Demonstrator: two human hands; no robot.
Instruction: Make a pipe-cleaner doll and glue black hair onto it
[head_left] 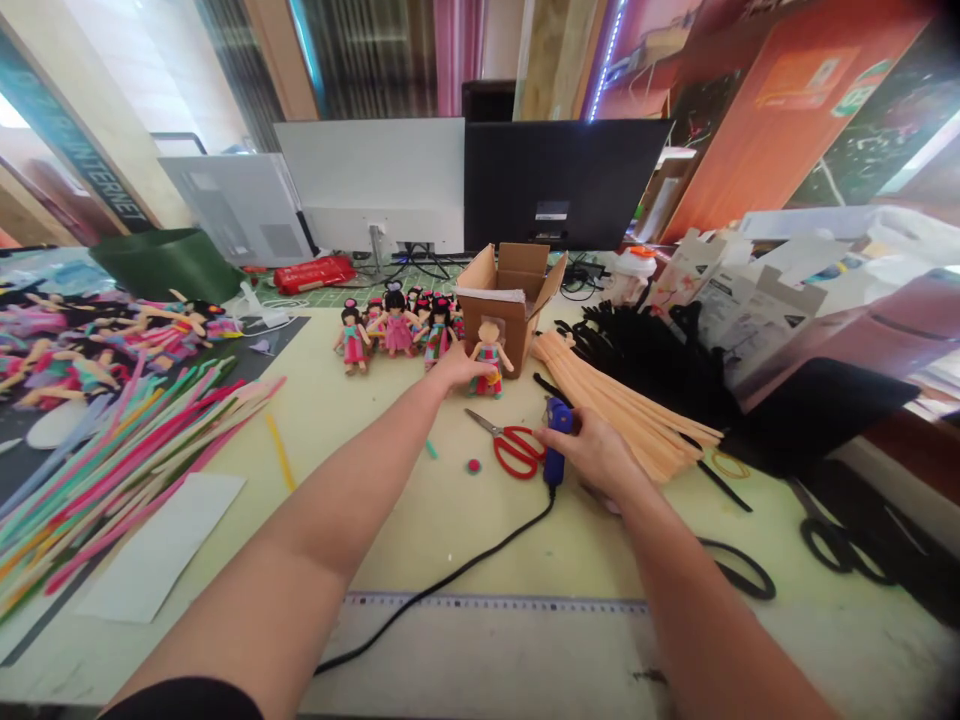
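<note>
My left hand [456, 368] reaches out to a small pipe-cleaner doll [489, 362] in a pink and teal dress, its fingers closed on the doll's side. The doll is upright in front of an open cardboard box [486, 310] and has no black hair like the others. In my right hand [596, 450] is a blue glue gun [555, 440] with a black cord running toward me. Red-handled scissors [517, 450] lie between the hands, close to the glue gun. A small round pink-red piece [473, 466] rests to their left.
Several finished dolls [397, 325] stand left of the box. Colourful pipe cleaners [142, 430] and more dolls [97, 345] cover the left side. Peach pipe cleaners [622, 400] and black ones [645, 350] lie at right, with black scissors [832, 540]. Monitors [566, 185] stand behind.
</note>
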